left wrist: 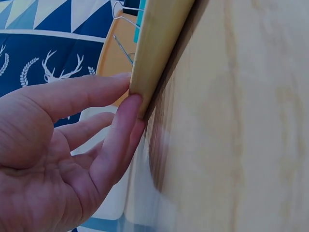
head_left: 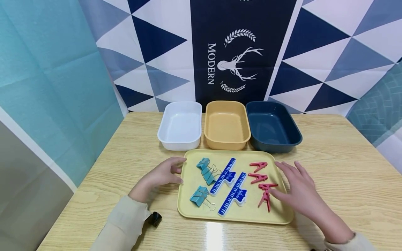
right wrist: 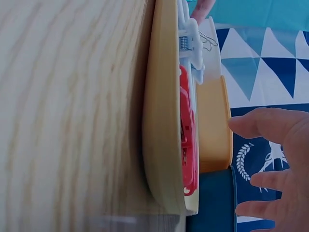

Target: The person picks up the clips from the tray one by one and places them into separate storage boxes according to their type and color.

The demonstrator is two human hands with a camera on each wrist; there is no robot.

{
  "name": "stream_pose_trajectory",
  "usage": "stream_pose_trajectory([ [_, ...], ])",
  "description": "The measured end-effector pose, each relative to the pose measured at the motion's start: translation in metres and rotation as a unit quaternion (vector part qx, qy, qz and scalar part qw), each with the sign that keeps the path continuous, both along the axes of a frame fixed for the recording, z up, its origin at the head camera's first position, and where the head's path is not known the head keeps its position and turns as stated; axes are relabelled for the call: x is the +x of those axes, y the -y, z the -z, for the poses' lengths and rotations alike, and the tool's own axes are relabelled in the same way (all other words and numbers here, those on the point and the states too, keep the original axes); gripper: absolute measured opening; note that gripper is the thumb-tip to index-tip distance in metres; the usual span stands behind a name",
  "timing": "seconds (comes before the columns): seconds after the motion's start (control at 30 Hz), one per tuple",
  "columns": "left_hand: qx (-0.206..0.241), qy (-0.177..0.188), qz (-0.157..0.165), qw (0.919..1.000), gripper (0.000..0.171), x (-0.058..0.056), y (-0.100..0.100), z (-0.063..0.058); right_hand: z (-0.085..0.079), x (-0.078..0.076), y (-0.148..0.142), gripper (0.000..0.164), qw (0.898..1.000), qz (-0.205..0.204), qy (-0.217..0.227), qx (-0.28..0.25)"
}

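Observation:
A pale yellow tray [head_left: 238, 215] lies on the table, bearing teal binder clips [head_left: 200, 196] at left, two blue-and-white plastic clips with a piano-key pattern [head_left: 231, 195] in the middle and several red clothespins [head_left: 258, 177] at right. My left hand [head_left: 161, 173] touches the tray's left edge, thumb and fingers spread apart along it. In the left wrist view, those fingertips [left wrist: 126, 104] meet the tray's rim. My right hand [head_left: 298, 190] hovers over the right edge with fingers spread, its thumb near the lower red clothespins. Nothing is held in it.
Behind the tray stand three bins side by side: white [head_left: 179, 143], yellow-orange [head_left: 227, 143] and dark blue [head_left: 276, 146]. A small black object [head_left: 155, 219] is by my left sleeve. A patterned cloth [head_left: 232, 52] hangs behind the wooden table [head_left: 125, 167].

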State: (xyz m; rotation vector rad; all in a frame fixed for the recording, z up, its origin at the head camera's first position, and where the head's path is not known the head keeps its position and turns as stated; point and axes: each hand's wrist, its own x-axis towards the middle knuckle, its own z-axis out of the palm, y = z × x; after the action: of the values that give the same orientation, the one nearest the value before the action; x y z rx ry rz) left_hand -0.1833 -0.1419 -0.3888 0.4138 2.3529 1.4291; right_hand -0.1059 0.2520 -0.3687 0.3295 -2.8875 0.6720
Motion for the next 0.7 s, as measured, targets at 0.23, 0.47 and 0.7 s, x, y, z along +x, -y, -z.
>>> stream_pose_trajectory([
  [0.23, 0.004, 0.02, -0.004, 0.9998, 0.068, -0.002, 0.002, 0.001, -0.001, -0.004, 0.008, 0.078, 1.0, -0.002, 0.005, -0.014],
  [0.47, 0.019, 0.04, -0.003, 0.999, 0.068, -0.004, 0.002, 0.002, -0.005, -0.006, 0.016, 0.079, 0.999, 0.008, 0.043, -0.018],
  [0.7, 0.048, 0.064, -0.008, 0.9968, 0.071, -0.004, 0.004, 0.005, -0.005, -0.007, 0.022, 0.076, 0.999, -0.006, 0.036, -0.03],
])
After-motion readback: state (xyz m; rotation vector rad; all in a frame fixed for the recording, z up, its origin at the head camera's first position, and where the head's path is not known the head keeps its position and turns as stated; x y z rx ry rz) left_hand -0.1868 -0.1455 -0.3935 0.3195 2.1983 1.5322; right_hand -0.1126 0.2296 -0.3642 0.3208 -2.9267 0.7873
